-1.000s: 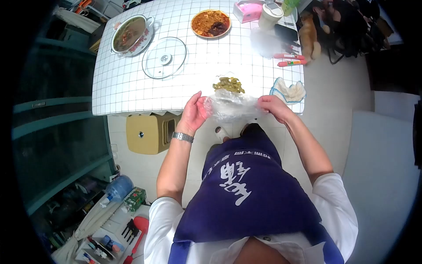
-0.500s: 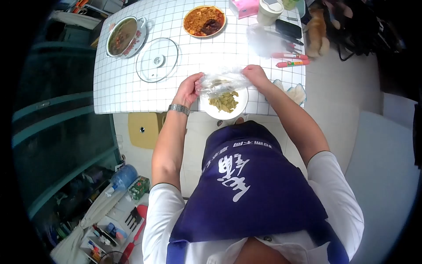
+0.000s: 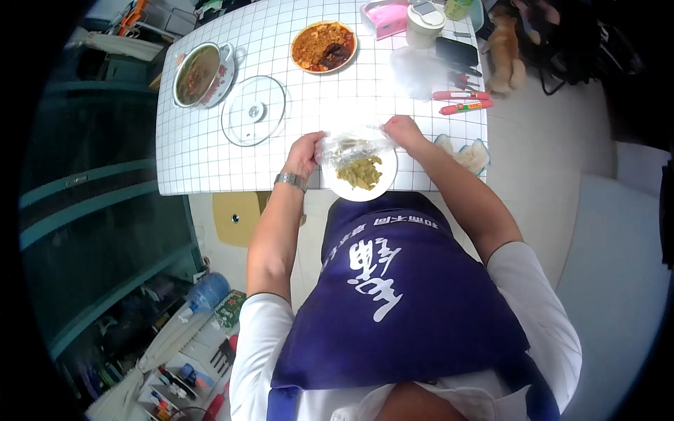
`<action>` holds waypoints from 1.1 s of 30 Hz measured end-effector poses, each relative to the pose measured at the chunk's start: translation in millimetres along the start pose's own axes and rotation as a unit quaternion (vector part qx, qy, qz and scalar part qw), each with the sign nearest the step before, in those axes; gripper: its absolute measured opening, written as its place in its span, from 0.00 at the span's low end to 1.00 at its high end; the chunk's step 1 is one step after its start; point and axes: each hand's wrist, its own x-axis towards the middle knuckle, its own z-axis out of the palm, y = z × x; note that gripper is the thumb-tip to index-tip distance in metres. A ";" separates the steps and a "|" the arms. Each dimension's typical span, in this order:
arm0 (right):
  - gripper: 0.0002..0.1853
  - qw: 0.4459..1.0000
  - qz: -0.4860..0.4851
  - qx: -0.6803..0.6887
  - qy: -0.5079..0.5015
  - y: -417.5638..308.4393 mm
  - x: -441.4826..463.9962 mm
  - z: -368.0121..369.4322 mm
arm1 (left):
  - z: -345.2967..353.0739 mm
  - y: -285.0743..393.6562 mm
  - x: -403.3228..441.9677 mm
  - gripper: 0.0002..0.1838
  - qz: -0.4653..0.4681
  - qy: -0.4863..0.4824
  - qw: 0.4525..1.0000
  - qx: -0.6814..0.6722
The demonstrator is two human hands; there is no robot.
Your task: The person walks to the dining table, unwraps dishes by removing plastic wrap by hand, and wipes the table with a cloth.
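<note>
My left hand (image 3: pixel 304 154) and my right hand (image 3: pixel 405 132) are both closed on opposite ends of crinkled clear plastic film (image 3: pixel 354 144); whether it is a sheet or a bag I cannot tell. It stretches between them across the far part of a white plate (image 3: pixel 386 178) at the table's near edge. Chopped yellow-green vegetables (image 3: pixel 360 173) lie on the plate, their near part uncovered. Some fingertips are hidden by the plastic and by the hands themselves.
On the checked table (image 3: pixel 200 158) stand a soup pot (image 3: pixel 222 85), a glass lid (image 3: pixel 254 123) and a dish of red-sauced food (image 3: pixel 323 48). To the right lie two red packets (image 3: pixel 465 107), a phone (image 3: pixel 458 51), cloth mitts (image 3: pixel 472 156) and a lidded container (image 3: pixel 425 28).
The table and everything on it sit slightly lower in view, as the camera has shifted. Both hands still hold the film over the plate, with little other movement.
</note>
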 end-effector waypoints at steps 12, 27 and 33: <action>0.12 0.977 0.137 0.122 -0.109 19.5 -80.7 -17.7 | -43.7 -36.8 -47.4 0.09 0.000 -0.136 0.989 0.059; 0.26 0.915 0.105 0.318 -0.224 40.9 -129.3 2.0 | -40.4 -101.7 -94.8 0.23 0.014 -0.128 0.989 -0.075; 0.25 0.937 0.012 0.246 -0.248 60.5 -125.6 8.6 | -6.4 -113.5 -124.3 0.35 0.081 -0.111 0.987 -0.084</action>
